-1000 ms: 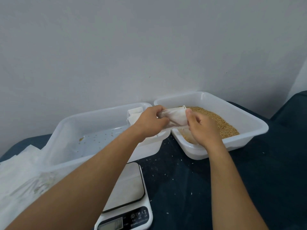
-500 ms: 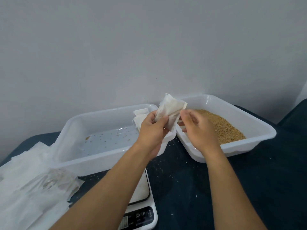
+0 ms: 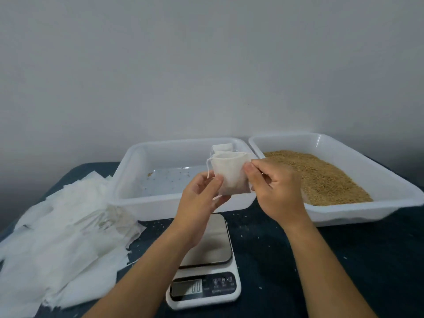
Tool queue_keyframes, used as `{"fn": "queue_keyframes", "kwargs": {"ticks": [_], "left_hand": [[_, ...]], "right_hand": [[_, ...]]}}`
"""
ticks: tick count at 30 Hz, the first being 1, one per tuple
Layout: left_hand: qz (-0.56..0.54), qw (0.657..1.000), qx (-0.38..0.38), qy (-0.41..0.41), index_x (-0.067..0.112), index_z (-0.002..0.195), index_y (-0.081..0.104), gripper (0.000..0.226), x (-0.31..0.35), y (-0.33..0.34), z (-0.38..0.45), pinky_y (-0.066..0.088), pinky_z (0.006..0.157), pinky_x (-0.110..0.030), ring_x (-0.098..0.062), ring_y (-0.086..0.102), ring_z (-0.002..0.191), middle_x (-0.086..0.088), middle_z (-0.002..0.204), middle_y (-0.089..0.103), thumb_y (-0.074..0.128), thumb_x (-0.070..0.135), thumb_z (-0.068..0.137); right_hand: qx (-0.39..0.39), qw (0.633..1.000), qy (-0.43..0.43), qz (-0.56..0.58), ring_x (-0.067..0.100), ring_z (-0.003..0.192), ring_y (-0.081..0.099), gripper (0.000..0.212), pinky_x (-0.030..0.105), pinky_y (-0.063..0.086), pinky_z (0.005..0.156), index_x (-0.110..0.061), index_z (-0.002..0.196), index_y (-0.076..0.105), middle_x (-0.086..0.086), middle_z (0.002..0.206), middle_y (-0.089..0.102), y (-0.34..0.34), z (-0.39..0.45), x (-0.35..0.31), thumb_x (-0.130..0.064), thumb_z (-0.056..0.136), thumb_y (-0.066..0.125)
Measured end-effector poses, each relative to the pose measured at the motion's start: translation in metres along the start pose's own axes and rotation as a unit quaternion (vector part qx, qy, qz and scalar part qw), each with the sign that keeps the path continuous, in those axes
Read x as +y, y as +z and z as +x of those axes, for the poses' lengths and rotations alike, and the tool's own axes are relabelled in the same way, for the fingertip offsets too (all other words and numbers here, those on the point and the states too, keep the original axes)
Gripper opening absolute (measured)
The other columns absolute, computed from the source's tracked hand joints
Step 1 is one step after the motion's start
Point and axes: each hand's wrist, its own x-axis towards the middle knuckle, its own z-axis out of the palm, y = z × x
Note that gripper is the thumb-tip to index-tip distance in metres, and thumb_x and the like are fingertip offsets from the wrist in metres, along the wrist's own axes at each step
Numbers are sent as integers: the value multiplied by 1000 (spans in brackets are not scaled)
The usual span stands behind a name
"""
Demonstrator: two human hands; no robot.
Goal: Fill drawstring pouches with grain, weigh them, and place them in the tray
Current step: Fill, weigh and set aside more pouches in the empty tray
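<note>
Both hands hold one small white pouch (image 3: 230,174) in the air, above the gap between the scale (image 3: 206,262) and the near wall of the left tray (image 3: 128,180); the left hand (image 3: 202,196) pinches the lower left corner of it between thumb and fingers, and the right hand (image 3: 275,189) pinches the right edge in the same way. The pouch stands upright with its mouth at the top; a thin string (image 3: 207,167) hangs loose at its left side; the lower part looks a little darker, but I cannot tell how much grain is inside.

Behind the pouch, in the left tray, some other pouches (image 3: 222,147) lie at the back right corner; the held pouch hides most of them, so their number is not clear. A few loose grains lie on the floor of this tray. The right tray (image 3: 390,177) holds a heap of brown grain (image 3: 321,177); the right hand covers its near left part.

The scale stands on the dark table (image 3: 344,260), partly under the left forearm; its display shows digits that are too blurred to read. A pile of flat white bags (image 3: 57,244) lies at the left, cut off by the edge of the picture.
</note>
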Motion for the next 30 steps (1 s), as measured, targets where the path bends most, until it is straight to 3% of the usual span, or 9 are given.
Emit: {"fn": "queue_keyframes", "kwargs": {"ticks": [4,8,13,15,18,21,24,27,30], "left_hand": [[104,992,32,64,22,85,73,15,2,-21,-6,61,83,-30,-12,72,89,1,88,74,67,22,99],[123,986,63,91,24,84,73,15,2,-34,-10,60,74,-26,-10,73,86,4,87,74,68,22,98],[120,989,68,60,27,81,73,20,-6,-48,-19,62,76,-29,-11,73,88,6,89,74,67,22,99],[134,988,46,58,28,90,72,7,-7,-58,-21,62,77,-30,-12,72,91,7,95,74,70,29,96],[168,983,-3,79,33,112,68,33,-4,-69,-27,59,77,-25,-11,73,96,8,106,76,75,45,83],[244,962,-22,123,38,98,71,17,-2,-79,-29,55,74,-19,-8,71,84,11,92,76,74,44,83],[236,967,-1,95,25,89,73,13,-7,-89,-31,60,71,-38,-16,69,75,4,81,73,73,36,82],[249,966,-6,65,30,87,73,4,-12,-95,-35,58,65,-25,-12,71,76,5,83,74,73,27,89],[312,949,-4,45,31,83,71,14,-15,-100,-36,57,61,-24,-15,70,70,8,81,73,73,22,93]], "right_hand": [[-15,999,23,42,13,64,65,28,28,51,54,-15,81,71,-10,72,66,11,-5,0,-28,103,59],[-107,978,117,134,8,82,67,22,17,54,63,-40,104,69,-22,94,71,20,-9,-11,-57,97,55],[-109,985,104,90,10,75,64,21,12,48,62,-39,80,63,-15,80,67,30,-16,-18,-45,98,56],[-115,986,99,71,9,72,63,23,12,45,60,-39,77,58,-13,75,65,33,-19,-18,-44,99,54],[-146,984,87,50,6,63,55,28,14,41,55,-33,75,55,-10,67,59,39,-21,-17,-38,102,55],[-190,976,91,56,2,58,56,30,10,40,55,-30,74,55,-11,68,61,42,-25,-17,-34,103,58],[-259,953,137,77,1,60,66,27,12,48,58,-26,77,62,-12,70,68,42,-26,-16,-33,103,60],[-323,919,207,91,11,66,75,21,28,60,68,-19,92,68,-7,83,75,43,-27,-13,-34,104,60],[-372,891,249,72,13,67,76,19,24,59,69,-21,93,66,-8,85,77,44,-29,-10,-35,103,60]]}}
